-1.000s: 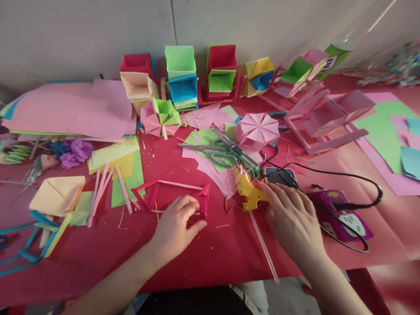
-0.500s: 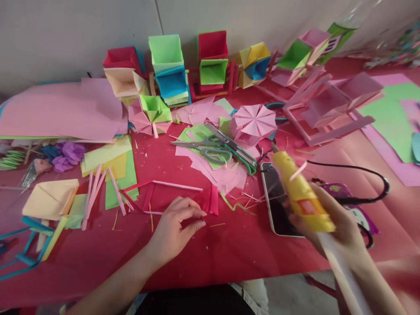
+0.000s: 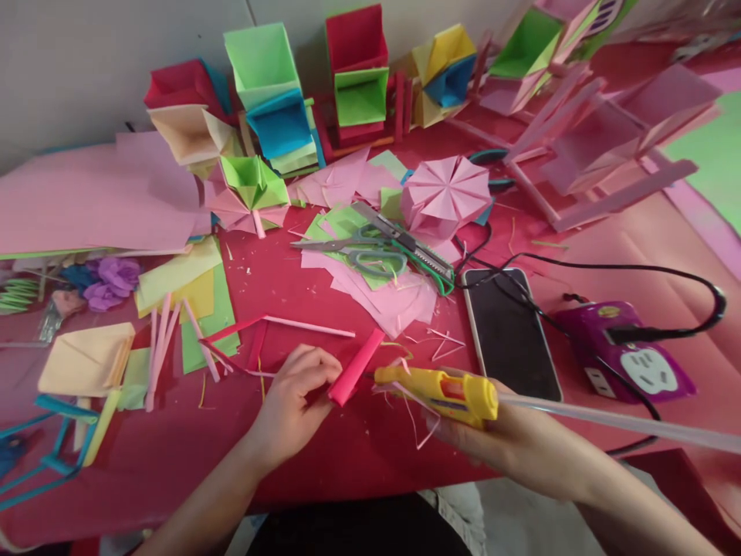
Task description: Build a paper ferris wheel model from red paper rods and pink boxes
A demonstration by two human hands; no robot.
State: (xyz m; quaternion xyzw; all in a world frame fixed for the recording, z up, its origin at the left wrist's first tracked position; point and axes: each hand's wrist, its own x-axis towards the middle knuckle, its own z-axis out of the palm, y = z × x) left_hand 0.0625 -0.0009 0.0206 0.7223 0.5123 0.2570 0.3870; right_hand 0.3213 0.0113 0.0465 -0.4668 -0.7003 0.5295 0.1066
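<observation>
My left hand (image 3: 301, 398) pinches a flat red paper tube (image 3: 357, 366), holding it tilted just above the table. In my right hand (image 3: 492, 436) is a yellow hot glue gun (image 3: 440, 392), with a long clear glue stick (image 3: 614, 421) running out of its back. Its nozzle points left, close to the tube; I cannot tell whether they touch. Thin pink paper scraps cling to the gun and dangle under it. Behind my left hand lies a frame of pink and red paper sticks (image 3: 306, 324).
Scissors (image 3: 373, 259) and a green box cutter (image 3: 428, 259) lie on paper scraps. A phone (image 3: 509, 328) and a purple power socket (image 3: 628, 355) with black cords sit to the right. Folded paper boxes (image 3: 359, 96) line the wall; pink sticks (image 3: 162, 347) lie left.
My left hand has picked up the red paper tube. My right hand has brought the glue gun left and down, from over the phone to beside the tube, turning its nozzle leftward.
</observation>
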